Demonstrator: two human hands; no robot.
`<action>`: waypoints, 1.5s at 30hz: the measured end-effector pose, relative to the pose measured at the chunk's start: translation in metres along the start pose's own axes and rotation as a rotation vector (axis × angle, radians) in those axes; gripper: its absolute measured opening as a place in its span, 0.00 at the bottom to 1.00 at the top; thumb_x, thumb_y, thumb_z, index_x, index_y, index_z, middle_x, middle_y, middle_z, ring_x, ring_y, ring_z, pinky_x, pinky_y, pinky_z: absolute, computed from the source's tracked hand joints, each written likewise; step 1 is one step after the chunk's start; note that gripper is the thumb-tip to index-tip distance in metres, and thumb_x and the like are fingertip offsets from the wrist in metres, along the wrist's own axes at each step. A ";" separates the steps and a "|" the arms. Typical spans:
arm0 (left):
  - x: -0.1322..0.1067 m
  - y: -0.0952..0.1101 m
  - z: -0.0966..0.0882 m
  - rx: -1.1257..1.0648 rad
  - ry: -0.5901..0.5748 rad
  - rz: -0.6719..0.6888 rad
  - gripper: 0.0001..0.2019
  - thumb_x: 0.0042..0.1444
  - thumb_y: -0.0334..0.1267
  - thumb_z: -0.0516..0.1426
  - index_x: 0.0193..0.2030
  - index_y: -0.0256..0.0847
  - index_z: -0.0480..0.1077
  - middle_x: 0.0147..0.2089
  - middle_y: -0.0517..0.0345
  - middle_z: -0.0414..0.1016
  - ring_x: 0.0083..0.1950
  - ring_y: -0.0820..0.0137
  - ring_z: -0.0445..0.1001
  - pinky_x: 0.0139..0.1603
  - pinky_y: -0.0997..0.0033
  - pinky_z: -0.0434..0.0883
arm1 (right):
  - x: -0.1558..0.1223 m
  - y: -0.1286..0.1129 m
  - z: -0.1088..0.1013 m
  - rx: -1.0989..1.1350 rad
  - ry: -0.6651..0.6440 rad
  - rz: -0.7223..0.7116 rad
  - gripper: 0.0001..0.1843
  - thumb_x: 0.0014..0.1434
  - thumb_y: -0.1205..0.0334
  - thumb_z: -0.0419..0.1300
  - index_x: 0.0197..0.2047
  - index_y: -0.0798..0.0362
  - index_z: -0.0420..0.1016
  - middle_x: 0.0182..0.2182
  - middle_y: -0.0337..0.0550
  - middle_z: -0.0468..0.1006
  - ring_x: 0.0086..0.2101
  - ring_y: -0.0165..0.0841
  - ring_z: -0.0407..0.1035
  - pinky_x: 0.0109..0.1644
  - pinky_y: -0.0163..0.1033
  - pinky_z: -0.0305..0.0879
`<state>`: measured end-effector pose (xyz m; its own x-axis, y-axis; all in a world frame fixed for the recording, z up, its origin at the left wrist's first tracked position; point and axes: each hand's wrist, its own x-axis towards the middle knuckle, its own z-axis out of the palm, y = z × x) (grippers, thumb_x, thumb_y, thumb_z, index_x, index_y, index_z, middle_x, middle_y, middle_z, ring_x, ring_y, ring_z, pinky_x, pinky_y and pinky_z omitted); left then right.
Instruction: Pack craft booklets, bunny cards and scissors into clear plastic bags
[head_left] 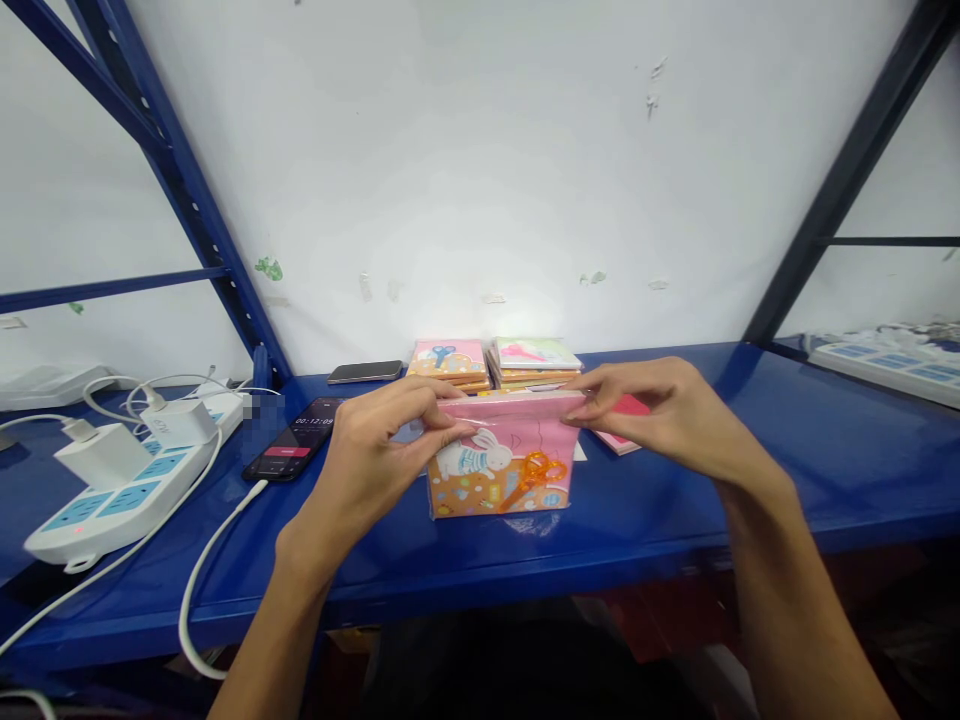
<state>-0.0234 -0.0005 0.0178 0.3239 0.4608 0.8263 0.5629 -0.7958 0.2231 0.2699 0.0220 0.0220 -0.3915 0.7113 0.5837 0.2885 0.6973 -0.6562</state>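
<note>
A clear plastic bag point(480, 490) stands upright near the table's front, between my two hands. Inside it are a pink and orange booklet with a white rabbit picture point(474, 455) and a pair of orange scissors point(534, 480). My left hand point(397, 430) pinches the bag's top left corner between thumb and fingers. At the top right corner, my right hand point(637, 405) grips the bag the same way. The upper edge is stretched straight between them. Part of that edge lies under my fingertips, out of sight.
Behind the bag sit two stacks of similar packs, a left stack point(450, 362) and a right stack point(534, 358). A red and pink booklet point(626, 425) lies by my right hand. To the left are a phone showing a timer point(296, 440), another phone point(365, 372) and a power strip point(124, 490) with cables.
</note>
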 end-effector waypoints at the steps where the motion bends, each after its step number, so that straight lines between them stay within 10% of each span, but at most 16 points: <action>1: 0.000 0.000 0.000 0.011 0.006 -0.001 0.08 0.57 0.34 0.69 0.30 0.43 0.75 0.42 0.56 0.84 0.41 0.65 0.83 0.42 0.65 0.79 | 0.000 0.000 0.000 -0.007 0.005 -0.001 0.07 0.57 0.56 0.72 0.28 0.44 0.84 0.33 0.40 0.86 0.43 0.43 0.80 0.53 0.50 0.74; 9: -0.004 0.005 0.002 0.130 0.067 0.036 0.12 0.57 0.40 0.68 0.26 0.43 0.72 0.33 0.60 0.84 0.40 0.63 0.85 0.42 0.65 0.80 | -0.004 -0.010 0.002 -0.178 0.050 -0.059 0.05 0.54 0.52 0.74 0.32 0.42 0.86 0.32 0.39 0.86 0.41 0.46 0.81 0.49 0.51 0.75; 17: -0.003 0.009 0.007 0.173 0.118 0.022 0.13 0.60 0.32 0.64 0.25 0.43 0.70 0.34 0.58 0.85 0.40 0.65 0.85 0.44 0.65 0.81 | -0.003 -0.012 0.009 -0.327 0.139 -0.087 0.23 0.61 0.52 0.68 0.19 0.48 0.66 0.19 0.36 0.75 0.36 0.43 0.80 0.44 0.45 0.69; 45: -0.004 0.015 0.031 0.179 0.203 -0.077 0.15 0.56 0.35 0.66 0.37 0.44 0.62 0.33 0.66 0.68 0.32 0.74 0.70 0.35 0.72 0.69 | -0.006 -0.014 0.003 -0.340 0.074 -0.042 0.13 0.56 0.64 0.65 0.27 0.48 0.62 0.27 0.34 0.78 0.35 0.37 0.76 0.38 0.39 0.65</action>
<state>0.0069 -0.0019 0.0022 0.1261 0.4142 0.9014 0.7110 -0.6714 0.2091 0.2653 0.0074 0.0258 -0.3485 0.6775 0.6477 0.5533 0.7065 -0.4413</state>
